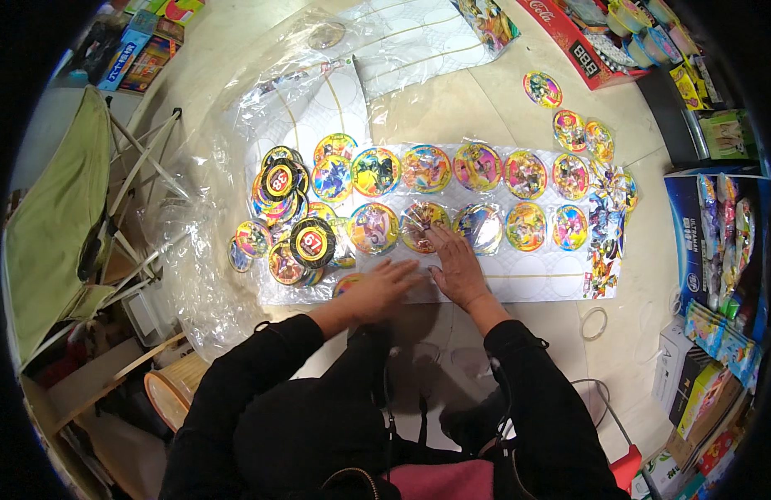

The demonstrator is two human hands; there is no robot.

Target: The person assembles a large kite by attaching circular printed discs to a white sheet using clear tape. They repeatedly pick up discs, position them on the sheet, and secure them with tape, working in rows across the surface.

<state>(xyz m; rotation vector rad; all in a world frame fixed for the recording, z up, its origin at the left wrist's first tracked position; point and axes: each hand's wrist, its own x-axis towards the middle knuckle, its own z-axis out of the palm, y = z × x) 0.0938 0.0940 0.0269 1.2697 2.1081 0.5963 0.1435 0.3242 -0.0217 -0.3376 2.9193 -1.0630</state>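
A white sheet [510,287] printed with circles lies on the floor before me, with two rows of round picture cards on it. My right hand [459,268] rests flat, its fingertips on a round card [420,223] in the lower row. Beside it is a shinier round card [483,229] with glare on it. My left hand [384,287], slightly blurred, hovers at the sheet's near edge with fingers stretched out and nothing visible in them. Left of the rows lies a loose pile of round cards, including a black-rimmed one [313,242] and another black-rimmed one [279,181].
Crumpled clear plastic film [206,283] spreads on the left. Another circle-printed sheet [410,42] lies farther away. Several loose round cards [542,89] are scattered at far right. A green folding stool [56,217] stands left; shelves of packaged goods [718,242] line the right. A ring [594,323] lies nearby.
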